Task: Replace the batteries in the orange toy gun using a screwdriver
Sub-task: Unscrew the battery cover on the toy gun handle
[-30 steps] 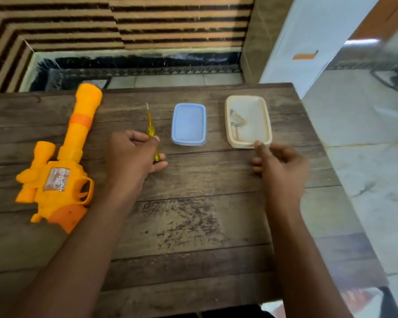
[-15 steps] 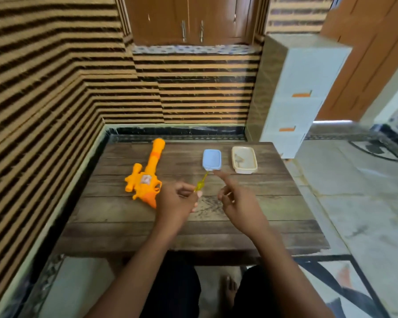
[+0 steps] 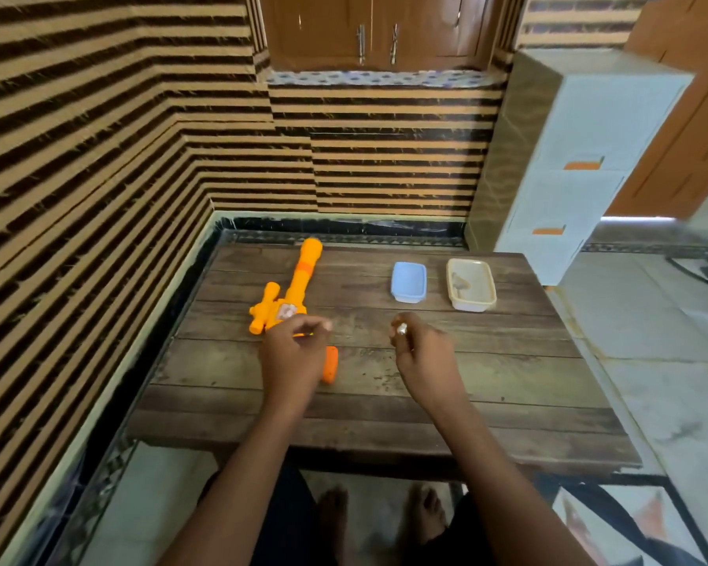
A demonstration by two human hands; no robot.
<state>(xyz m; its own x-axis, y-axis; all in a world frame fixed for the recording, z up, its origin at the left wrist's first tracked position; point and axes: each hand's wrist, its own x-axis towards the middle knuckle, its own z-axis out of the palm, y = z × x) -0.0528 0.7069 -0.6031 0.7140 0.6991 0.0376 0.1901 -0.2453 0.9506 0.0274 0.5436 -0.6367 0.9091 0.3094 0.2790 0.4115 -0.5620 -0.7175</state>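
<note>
The orange toy gun [image 3: 293,281] lies on the wooden table [image 3: 487,361], barrel pointing to the far wall. My left hand [image 3: 293,355] hovers over its rear body with curled fingers; the gun's grip pokes out below the hand. A thin yellow sliver of the screwdriver [image 3: 304,334] shows under those fingers. My right hand [image 3: 422,355] is raised above the table's middle and pinches a small silvery object [image 3: 402,329]; I cannot make out what it is.
A blue lidded box [image 3: 408,281] and an open cream tray [image 3: 471,284] holding small items stand at the far side. Striped walls close in on the left and behind. A white drawer unit [image 3: 569,165] stands at the far right.
The camera has pulled back and up from the table. My left hand, with the screwdriver, moved left over the gun. My right hand curled its fingers and now shows a silvery object.
</note>
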